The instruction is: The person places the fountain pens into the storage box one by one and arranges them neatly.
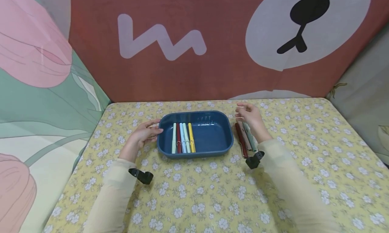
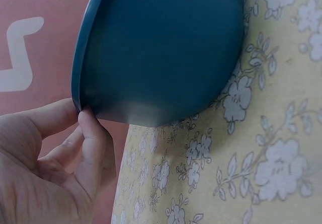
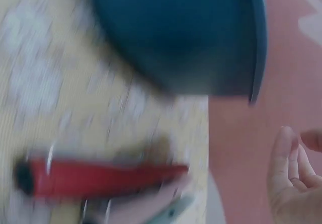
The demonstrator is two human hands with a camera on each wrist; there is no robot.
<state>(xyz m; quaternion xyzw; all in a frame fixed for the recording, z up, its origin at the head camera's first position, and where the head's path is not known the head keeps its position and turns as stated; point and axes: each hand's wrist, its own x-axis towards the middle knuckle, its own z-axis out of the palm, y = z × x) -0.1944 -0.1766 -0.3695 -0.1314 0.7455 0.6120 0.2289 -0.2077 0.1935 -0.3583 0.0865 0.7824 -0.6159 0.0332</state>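
A dark blue rectangular tray [image 1: 212, 135] stands on the table, with several pens lying side by side in its left half. Among them are a dark red pen [image 1: 178, 138] and a yellow pen [image 1: 191, 136]. At the tray's left end my left hand [image 1: 145, 133] pinches the rim between thumb and fingers, which shows closely in the left wrist view. My right hand [image 1: 250, 117] hovers past the tray's right end, fingers loosely bent and holding nothing. Below it lie a red pen [image 3: 105, 177], a pink pen [image 1: 245, 135] and a green pen [image 1: 250, 138].
The table wears a yellow flowered cloth [image 1: 194, 192]. A red printed backdrop [image 1: 182, 81] rises at its far edge, and a flower-patterned hanging [image 1: 54, 108] closes the left side. Each wrist bears a small black camera.
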